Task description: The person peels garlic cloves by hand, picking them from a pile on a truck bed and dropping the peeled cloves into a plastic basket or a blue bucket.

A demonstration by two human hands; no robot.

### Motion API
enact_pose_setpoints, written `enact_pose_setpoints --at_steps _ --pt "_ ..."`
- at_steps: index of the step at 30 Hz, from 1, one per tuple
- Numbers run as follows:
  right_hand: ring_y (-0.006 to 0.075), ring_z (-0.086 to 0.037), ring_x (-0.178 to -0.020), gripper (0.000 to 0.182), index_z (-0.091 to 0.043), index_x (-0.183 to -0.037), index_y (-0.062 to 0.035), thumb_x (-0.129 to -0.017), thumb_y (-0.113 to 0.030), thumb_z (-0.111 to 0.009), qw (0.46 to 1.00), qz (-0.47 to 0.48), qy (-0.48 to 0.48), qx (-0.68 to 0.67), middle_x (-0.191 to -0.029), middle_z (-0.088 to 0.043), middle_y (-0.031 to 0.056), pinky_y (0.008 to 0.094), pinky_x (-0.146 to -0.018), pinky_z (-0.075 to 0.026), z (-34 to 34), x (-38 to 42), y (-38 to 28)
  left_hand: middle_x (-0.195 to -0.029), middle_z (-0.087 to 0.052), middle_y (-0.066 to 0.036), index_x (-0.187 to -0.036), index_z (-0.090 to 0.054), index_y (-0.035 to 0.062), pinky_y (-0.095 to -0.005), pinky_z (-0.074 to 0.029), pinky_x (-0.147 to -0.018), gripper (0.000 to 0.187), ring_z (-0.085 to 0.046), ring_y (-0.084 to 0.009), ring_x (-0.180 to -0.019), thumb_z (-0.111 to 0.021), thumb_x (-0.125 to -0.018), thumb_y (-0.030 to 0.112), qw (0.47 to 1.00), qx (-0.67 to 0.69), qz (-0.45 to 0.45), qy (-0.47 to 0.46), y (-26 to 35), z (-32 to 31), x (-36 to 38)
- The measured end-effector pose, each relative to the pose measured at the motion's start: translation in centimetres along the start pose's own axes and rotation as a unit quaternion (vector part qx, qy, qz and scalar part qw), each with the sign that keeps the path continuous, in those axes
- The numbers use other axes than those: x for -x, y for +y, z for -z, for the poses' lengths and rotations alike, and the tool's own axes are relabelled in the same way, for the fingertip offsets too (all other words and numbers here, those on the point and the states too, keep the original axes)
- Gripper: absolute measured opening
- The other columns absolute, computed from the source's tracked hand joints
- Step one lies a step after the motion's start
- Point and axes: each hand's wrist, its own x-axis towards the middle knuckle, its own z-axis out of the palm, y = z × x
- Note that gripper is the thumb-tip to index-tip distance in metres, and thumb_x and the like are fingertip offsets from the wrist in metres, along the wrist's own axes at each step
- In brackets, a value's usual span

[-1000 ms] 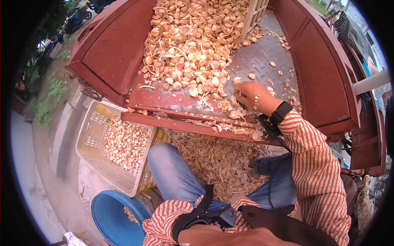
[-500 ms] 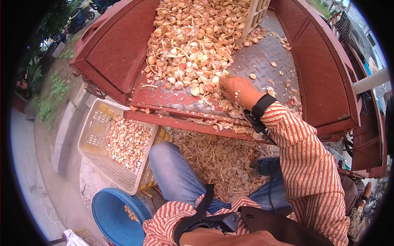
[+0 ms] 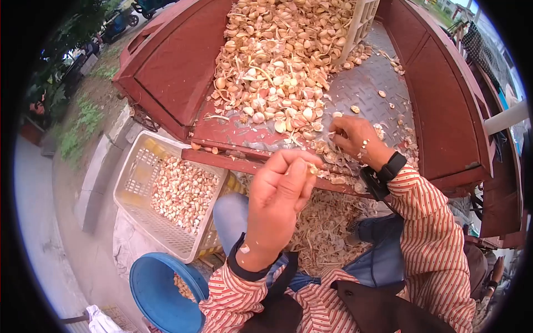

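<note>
A large heap of garlic cloves and papery skins (image 3: pixel 277 61) covers the red truck bed (image 3: pixel 366 89). My right hand (image 3: pixel 355 139) rests on the bed's near edge among loose cloves and skins, fingers curled on what seems a small clove. My left hand (image 3: pixel 277 194) is raised in front of me, fingers bent, pinching a small garlic piece (image 3: pixel 312 166) at its fingertips. Both arms wear red-striped sleeves; a black watch sits on the right wrist.
A white plastic basket (image 3: pixel 139 166) holding cloves stands at lower left. A blue tub (image 3: pixel 161 288) with a few cloves sits below it. Garlic skins (image 3: pixel 327 227) pile between my knees. A white crate (image 3: pixel 363 19) lies on the heap.
My left hand has risen into view from the bottom edge, holding a garlic piece. My right hand has drawn back slightly from the heap toward the bed's edge.
</note>
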Motion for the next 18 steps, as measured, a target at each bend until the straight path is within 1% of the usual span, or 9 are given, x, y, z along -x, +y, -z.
enact_pose_setpoints --at_steps 2,4,5,8,9,12,14,15,18 --pt "0.0248 -0.056 -0.061 0.01 -0.059 -0.082 -0.0036 -0.075 -0.01 -0.061 1.0 0.009 0.022 0.001 -0.069 -0.057 0.0109 0.0331 -0.057 -0.044 0.0 0.6 0.9 -0.07 -0.045 -0.001 -0.102 -0.051 0.0004 -0.0132 -0.027 -0.046 0.023 -0.034 -0.0021 -0.053 -0.042 -0.096 0.021 0.996 0.087 0.026 0.023 -2.6 1.8 -1.2" --pt "0.0241 -0.056 -0.061 0.011 -0.059 -0.082 -0.0031 -0.076 -0.011 -0.062 0.999 0.017 0.047 -0.004 -0.069 -0.057 0.0106 0.0332 -0.056 -0.044 -0.1 1.3 0.8 -0.071 -0.045 -0.002 -0.103 -0.051 0.0004 -0.0136 -0.028 -0.046 0.023 -0.034 -0.0025 -0.053 -0.042 -0.096 0.021 0.993 0.106 0.045 0.024 -3.6 1.7 -1.2" --pt "0.0155 -0.053 -0.058 0.012 -0.059 -0.083 -0.0016 -0.078 -0.012 -0.062 0.998 -0.012 0.042 -0.044 -0.065 -0.054 0.0056 0.0286 -0.053 -0.042 -0.1 1.6 0.6 -0.071 -0.045 -0.002 -0.103 -0.051 0.0004 -0.0139 -0.028 -0.046 0.023 -0.034 -0.0027 -0.053 -0.042 -0.096 0.021 0.992 0.114 0.055 0.026 -4.0 1.7 -1.1" --pt "0.0057 -0.047 -0.06 0.012 -0.059 -0.083 -0.0009 -0.08 -0.012 -0.062 0.976 -0.126 0.024 -0.175 -0.067 -0.052 -0.0009 0.023 -0.052 -0.038 1.1 1.7 -1.6 -0.075 -0.049 -0.004 -0.105 -0.05 0.0003 -0.0148 -0.031 -0.046 0.024 -0.038 -0.0039 -0.056 -0.041 -0.097 0.021 0.991 0.119 0.051 0.023 -5.4 2.3 -1.9" --pt "0.0016 -0.043 -0.06 0.01 -0.058 -0.085 -0.0011 -0.081 -0.01 -0.062 0.965 -0.133 0.014 -0.225 -0.068 -0.05 -0.0041 0.0193 -0.051 -0.035 1.1 1.9 -1.8 -0.078 -0.051 -0.005 -0.107 -0.05 0.0004 -0.0153 -0.034 -0.048 0.025 -0.042 -0.0047 -0.058 -0.042 -0.097 0.022 0.991 0.114 0.062 0.042 -5.8 2.4 -2.3" --pt "0.0111 -0.052 -0.059 0.014 -0.057 -0.085 0.0009 -0.08 -0.011 -0.061 0.939 -0.111 0.008 -0.325 -0.068 -0.058 0.0076 0.0276 -0.054 -0.043 0.4 2.5 -2.6 -0.087 -0.056 -0.007 -0.112 -0.049 0.0006 -0.017 -0.042 -0.053 0.027 -0.051 -0.0076 -0.067 -0.043 -0.096 0.022 0.988 0.106 0.092 0.069 -7.2 1.8 -3.4" --pt "0.0057 -0.051 -0.062 0.01 -0.056 -0.088 0.0002 -0.082 -0.008 -0.06 0.933 -0.095 0.002 -0.347 -0.069 -0.057 0.0012 0.022 -0.055 -0.042 -0.3 3.1 -3.6 -0.093 -0.057 -0.007 -0.114 -0.048 0.0008 -0.0182 -0.047 -0.058 0.029 -0.056 -0.0097 -0.075 -0.046 -0.095 0.022 0.988 0.105 0.101 0.054 -8.2 1.1 -3.9" --pt "0.003 -0.05 -0.064 0.009 -0.056 -0.089 -0.0002 -0.084 -0.007 -0.059 0.93 -0.084 -0.002 -0.358 -0.07 -0.056 -0.002 0.0191 -0.056 -0.041 -0.5 3.3 -3.9 -0.091 -0.059 -0.006 -0.114 -0.049 -0.0009 -0.0187 -0.05 -0.061 0.028 -0.059 -0.0106 -0.076 -0.051 -0.093 0.017 0.99 0.106 0.086 0.047 -8.9 1.0 -4.0" --pt "0.0036 -0.053 -0.069 0.009 -0.056 -0.09 -0.0005 -0.085 -0.008 -0.059 0.948 -0.105 -0.03 -0.298 -0.075 -0.059 -0.0008 0.0199 -0.06 -0.044 0.0 3.6 -4.6 -0.085 -0.061 -0.004 -0.111 -0.053 -0.0007 -0.0177 -0.048 -0.059 0.028 -0.058 -0.0071 -0.071 -0.058 -0.088 0.014 0.996 0.067 0.044 0.05 -11.1 1.6 -4.5"
